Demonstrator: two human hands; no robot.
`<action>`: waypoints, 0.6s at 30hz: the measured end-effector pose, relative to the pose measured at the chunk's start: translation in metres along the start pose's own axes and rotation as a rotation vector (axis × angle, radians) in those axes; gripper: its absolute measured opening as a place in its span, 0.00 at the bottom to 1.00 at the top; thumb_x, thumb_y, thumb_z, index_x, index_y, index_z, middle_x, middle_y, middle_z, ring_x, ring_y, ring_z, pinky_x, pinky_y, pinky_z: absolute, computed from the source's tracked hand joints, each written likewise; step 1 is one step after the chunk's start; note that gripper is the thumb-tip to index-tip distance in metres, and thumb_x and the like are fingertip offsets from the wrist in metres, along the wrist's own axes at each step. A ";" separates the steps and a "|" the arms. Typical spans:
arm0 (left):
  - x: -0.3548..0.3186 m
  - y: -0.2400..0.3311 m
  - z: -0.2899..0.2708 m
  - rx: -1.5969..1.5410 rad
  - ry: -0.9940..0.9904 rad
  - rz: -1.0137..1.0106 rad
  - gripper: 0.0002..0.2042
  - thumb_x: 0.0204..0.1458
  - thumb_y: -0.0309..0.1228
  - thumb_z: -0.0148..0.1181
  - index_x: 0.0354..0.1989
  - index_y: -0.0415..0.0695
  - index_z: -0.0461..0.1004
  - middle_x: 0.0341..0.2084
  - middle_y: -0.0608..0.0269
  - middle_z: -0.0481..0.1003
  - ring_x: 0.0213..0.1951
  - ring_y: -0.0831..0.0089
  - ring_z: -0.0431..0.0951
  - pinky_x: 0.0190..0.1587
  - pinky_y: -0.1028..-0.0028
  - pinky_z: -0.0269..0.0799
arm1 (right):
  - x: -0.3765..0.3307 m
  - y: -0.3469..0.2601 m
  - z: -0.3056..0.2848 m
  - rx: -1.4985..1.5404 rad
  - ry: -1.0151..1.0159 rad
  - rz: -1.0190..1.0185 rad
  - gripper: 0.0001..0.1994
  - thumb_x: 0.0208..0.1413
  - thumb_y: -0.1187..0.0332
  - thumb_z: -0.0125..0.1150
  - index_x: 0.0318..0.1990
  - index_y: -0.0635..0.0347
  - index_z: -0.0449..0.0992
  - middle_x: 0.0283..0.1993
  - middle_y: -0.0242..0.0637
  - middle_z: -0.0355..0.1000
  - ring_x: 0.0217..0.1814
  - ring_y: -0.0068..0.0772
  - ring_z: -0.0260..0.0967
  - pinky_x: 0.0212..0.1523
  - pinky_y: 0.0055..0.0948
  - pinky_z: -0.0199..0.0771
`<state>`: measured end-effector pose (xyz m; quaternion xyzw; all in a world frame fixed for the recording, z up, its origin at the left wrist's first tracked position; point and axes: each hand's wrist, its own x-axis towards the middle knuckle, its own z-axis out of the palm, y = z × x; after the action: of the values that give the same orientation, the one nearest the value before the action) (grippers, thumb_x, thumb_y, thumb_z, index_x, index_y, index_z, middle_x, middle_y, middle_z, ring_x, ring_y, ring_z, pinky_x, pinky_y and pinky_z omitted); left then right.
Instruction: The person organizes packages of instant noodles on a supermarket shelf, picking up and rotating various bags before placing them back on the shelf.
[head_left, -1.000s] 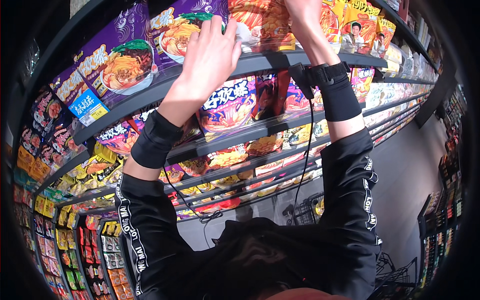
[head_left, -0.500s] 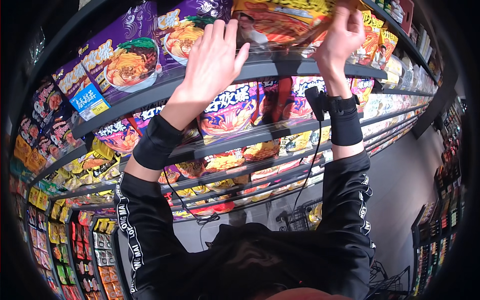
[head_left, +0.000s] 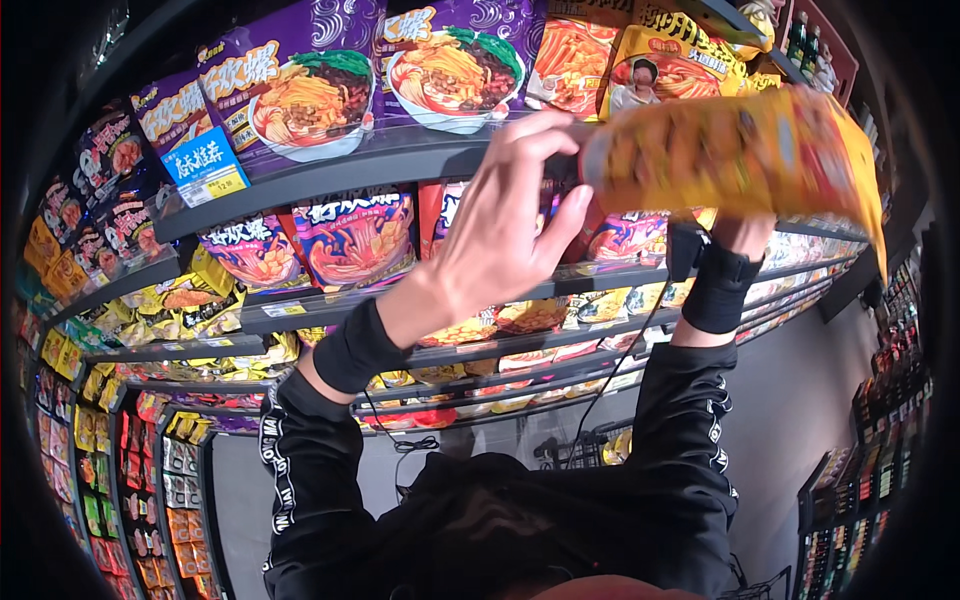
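Note:
A yellow noodle packet (head_left: 725, 155), blurred by motion, is held out in front of the upper shelf. My right hand (head_left: 745, 235) grips it from below, its fingers mostly hidden behind the packet. Beside the packet's left end is my left hand (head_left: 510, 210), fingers bent and thumb apart, with nothing in it. Purple noodle bags (head_left: 455, 65) stand on the shelf beyond my left hand. Behind the held packet are an orange bag (head_left: 575, 60) and another yellow bag (head_left: 665, 65).
Shelf edges (head_left: 330, 165) run across in tiers, with pink-purple noodle bags (head_left: 355, 240) on the tier below. A blue price card (head_left: 205, 165) hangs at the left. Cables (head_left: 620, 370) dangle near my arms. A wire basket (head_left: 595, 450) sits low down, and more shelving (head_left: 860, 470) lines the right.
The yellow packet has come off the upper shelf in my right hand and swung right and toward me. My left hand has moved right and down. The view has shifted too.

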<state>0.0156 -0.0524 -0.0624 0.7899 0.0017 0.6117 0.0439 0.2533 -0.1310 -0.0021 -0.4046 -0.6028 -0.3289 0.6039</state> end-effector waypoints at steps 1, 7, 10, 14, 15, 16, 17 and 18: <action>-0.014 0.002 0.002 -0.096 0.043 -0.074 0.18 0.53 0.26 0.58 0.49 0.36 0.61 0.47 0.45 0.66 0.48 0.50 0.71 0.52 0.60 0.68 | -0.009 -0.008 0.006 0.131 -0.016 0.066 0.19 0.63 0.62 0.45 0.56 0.63 0.66 0.53 0.41 0.69 0.52 0.32 0.69 0.51 0.37 0.74; -0.098 0.040 0.035 -1.175 -0.088 -1.040 0.25 0.60 0.44 0.56 0.61 0.44 0.60 0.48 0.62 0.69 0.51 0.73 0.71 0.53 0.66 0.68 | -0.024 -0.032 0.041 0.715 0.103 0.450 0.21 0.64 0.58 0.43 0.59 0.62 0.63 0.57 0.41 0.66 0.56 0.35 0.66 0.55 0.39 0.70; -0.137 0.043 0.047 -1.848 0.067 -1.540 0.33 0.55 0.55 0.56 0.65 0.49 0.59 0.59 0.63 0.68 0.58 0.65 0.69 0.58 0.60 0.67 | -0.052 -0.038 0.051 0.779 0.000 0.553 0.23 0.65 0.56 0.41 0.60 0.62 0.61 0.59 0.42 0.65 0.58 0.36 0.65 0.57 0.40 0.68; -0.170 0.062 0.059 -1.808 0.159 -1.577 0.30 0.60 0.52 0.48 0.64 0.45 0.58 0.59 0.58 0.67 0.59 0.61 0.68 0.59 0.55 0.66 | -0.094 -0.040 0.034 0.793 -0.061 0.744 0.25 0.66 0.54 0.40 0.62 0.62 0.60 0.62 0.42 0.63 0.61 0.38 0.63 0.60 0.41 0.65; -0.176 0.065 0.051 -1.796 0.166 -1.590 0.30 0.60 0.52 0.48 0.64 0.45 0.58 0.59 0.58 0.67 0.59 0.61 0.68 0.59 0.55 0.66 | -0.108 -0.038 0.034 0.807 -0.088 0.805 0.25 0.66 0.53 0.39 0.63 0.62 0.59 0.62 0.42 0.63 0.62 0.38 0.62 0.61 0.41 0.65; -0.177 0.068 0.044 -1.679 0.175 -1.531 0.29 0.61 0.50 0.48 0.64 0.43 0.58 0.59 0.58 0.66 0.59 0.63 0.68 0.60 0.58 0.65 | -0.120 -0.038 0.025 0.796 -0.102 0.866 0.26 0.66 0.53 0.39 0.63 0.61 0.59 0.63 0.42 0.62 0.63 0.38 0.62 0.61 0.42 0.64; -0.177 0.072 0.035 -1.558 0.187 -1.465 0.28 0.62 0.48 0.47 0.64 0.41 0.58 0.60 0.58 0.66 0.60 0.64 0.68 0.61 0.60 0.65 | -0.137 -0.040 0.015 0.788 -0.113 0.934 0.26 0.67 0.52 0.38 0.64 0.61 0.58 0.63 0.42 0.62 0.63 0.39 0.61 0.62 0.42 0.63; -0.157 0.086 0.025 -1.419 0.088 -1.187 0.26 0.64 0.43 0.45 0.63 0.37 0.57 0.61 0.57 0.65 0.60 0.66 0.67 0.63 0.65 0.62 | -0.154 -0.039 -0.007 0.730 -0.091 1.021 0.26 0.67 0.52 0.38 0.64 0.61 0.58 0.64 0.42 0.61 0.64 0.39 0.61 0.63 0.42 0.63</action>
<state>-0.0043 -0.1489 -0.2141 0.4239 0.0326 0.3761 0.8233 0.2129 -0.1688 -0.1509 -0.4227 -0.4321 0.2455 0.7579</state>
